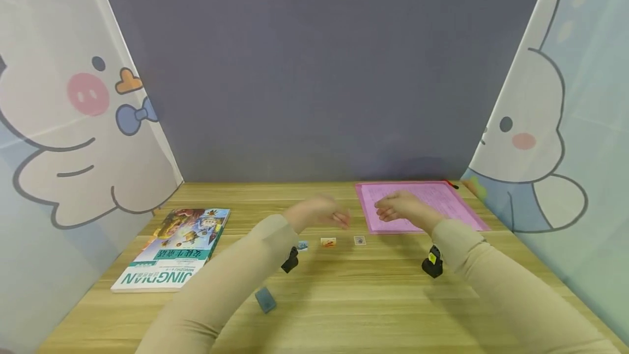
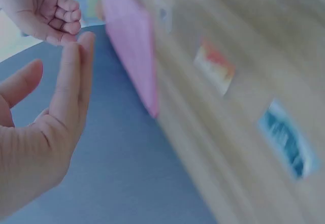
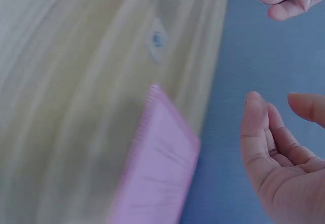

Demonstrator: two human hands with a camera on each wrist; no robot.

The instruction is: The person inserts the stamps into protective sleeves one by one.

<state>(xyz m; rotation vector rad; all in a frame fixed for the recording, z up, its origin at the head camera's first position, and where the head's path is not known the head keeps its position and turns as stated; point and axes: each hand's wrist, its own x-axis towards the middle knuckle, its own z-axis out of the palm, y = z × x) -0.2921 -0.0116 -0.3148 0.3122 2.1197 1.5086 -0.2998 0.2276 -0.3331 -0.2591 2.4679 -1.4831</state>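
Observation:
My left hand (image 1: 319,212) is raised above the wooden table, its fingers partly straight and the thumb apart, with nothing in it. Facing it, my right hand (image 1: 405,206) hovers by the pink folder, fingers loosely bent and likewise holding nothing. A gap separates the two hands. Below them three small stamp-like pictures lie in a row: a blue one (image 1: 302,246), a red-and-yellow one (image 1: 328,242) and a pale one with a dark centre (image 1: 360,240). In the left wrist view the blue picture (image 2: 288,138) and the red-and-yellow picture (image 2: 215,66) look blurred.
A pink folder (image 1: 366,206) with printed sheets lies at the back right, a red-and-black pen-like object (image 1: 452,184) at its far corner. An illustrated book (image 1: 172,250) lies on the left. Nearer me is a small dark blue-grey block (image 1: 265,300). A grey panel (image 1: 319,70) stands behind.

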